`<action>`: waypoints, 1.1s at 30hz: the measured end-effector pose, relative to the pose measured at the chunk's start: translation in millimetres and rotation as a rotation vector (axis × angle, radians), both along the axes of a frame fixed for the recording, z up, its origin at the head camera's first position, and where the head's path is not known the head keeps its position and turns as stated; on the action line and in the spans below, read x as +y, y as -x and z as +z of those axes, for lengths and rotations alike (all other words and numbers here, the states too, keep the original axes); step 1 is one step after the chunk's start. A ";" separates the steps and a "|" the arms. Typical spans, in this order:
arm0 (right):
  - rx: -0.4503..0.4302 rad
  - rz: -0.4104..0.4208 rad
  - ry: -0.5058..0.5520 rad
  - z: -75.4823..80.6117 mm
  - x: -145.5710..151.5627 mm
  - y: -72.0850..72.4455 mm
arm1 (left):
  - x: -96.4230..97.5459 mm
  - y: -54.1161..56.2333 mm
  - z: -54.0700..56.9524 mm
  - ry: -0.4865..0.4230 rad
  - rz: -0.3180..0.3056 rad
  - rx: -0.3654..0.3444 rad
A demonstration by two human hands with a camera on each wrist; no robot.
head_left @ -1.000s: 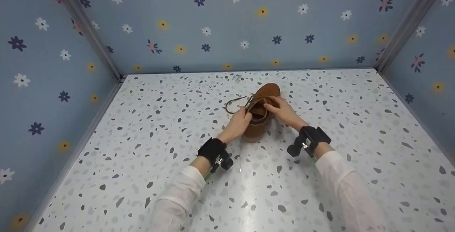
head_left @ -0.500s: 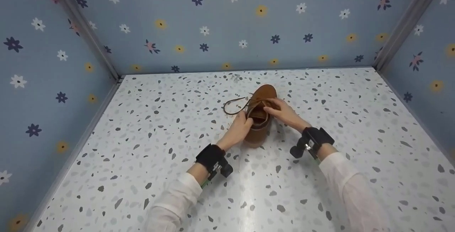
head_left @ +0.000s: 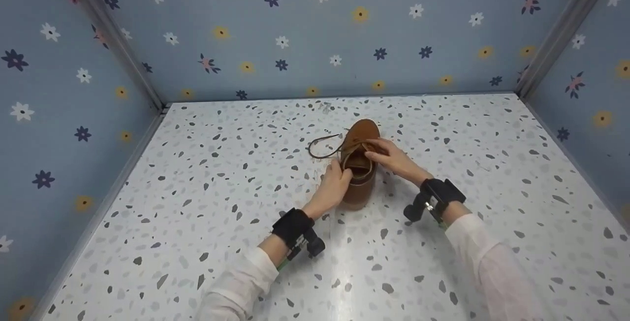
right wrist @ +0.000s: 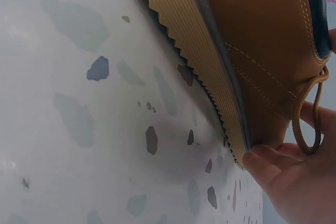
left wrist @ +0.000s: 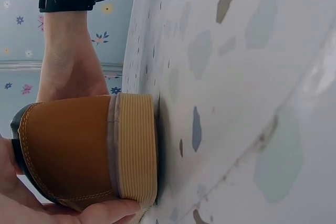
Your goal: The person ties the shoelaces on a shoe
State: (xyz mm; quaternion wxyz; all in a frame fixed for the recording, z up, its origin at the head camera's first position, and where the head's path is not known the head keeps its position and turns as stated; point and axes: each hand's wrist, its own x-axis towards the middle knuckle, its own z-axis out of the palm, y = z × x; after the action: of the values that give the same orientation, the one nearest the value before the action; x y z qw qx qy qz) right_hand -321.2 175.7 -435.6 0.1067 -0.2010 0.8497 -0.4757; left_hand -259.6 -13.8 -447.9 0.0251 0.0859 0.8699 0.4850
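Note:
A brown lace-up shoe points its toe toward the back wall in the head view. My left hand grips its left side, thumb at the collar. On the opposite side, my right hand holds the shoe near the lace holes, thumb at the opening's edge. One loose lace curls out to the left. In the left wrist view the heel and its ribbed tan sole show, with left fingertips at the sole's edge. The right wrist view shows a lace loop hanging beside the right fingers.
The shoe is on or close over a white speckled tabletop. A blue flowered panel rises behind it, with side panels at the left and right. Both wrists wear black camera straps.
Both hands have turned the shoe: its toe has swung left and its heel has come right and nearer, so it now points more nearly straight ahead.

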 end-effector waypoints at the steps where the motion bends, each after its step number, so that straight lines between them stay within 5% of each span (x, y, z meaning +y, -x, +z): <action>1: -0.003 0.008 0.007 1.7 -0.2 -1.1 | 0.6 -1.0 0.0 0.006 0.004 -0.005; 11: -0.026 0.051 0.040 16.2 -0.7 -22.5 | 2.5 -13.6 2.6 0.022 -0.034 -0.027; 23: 0.069 0.071 0.006 -17.4 9.3 -14.2 | 4.3 -28.9 4.2 0.069 -0.030 -0.031; 33: 0.040 0.089 0.005 3.5 8.0 -35.9 | 7.4 -38.8 5.6 0.079 -0.039 -0.071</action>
State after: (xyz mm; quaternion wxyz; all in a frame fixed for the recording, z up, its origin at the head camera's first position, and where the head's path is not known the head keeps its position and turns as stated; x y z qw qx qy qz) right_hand -285.3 183.6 -432.1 0.1102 -0.2482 0.8406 -0.4686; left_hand -220.8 -6.4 -442.2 0.0689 0.0847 0.8850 0.4526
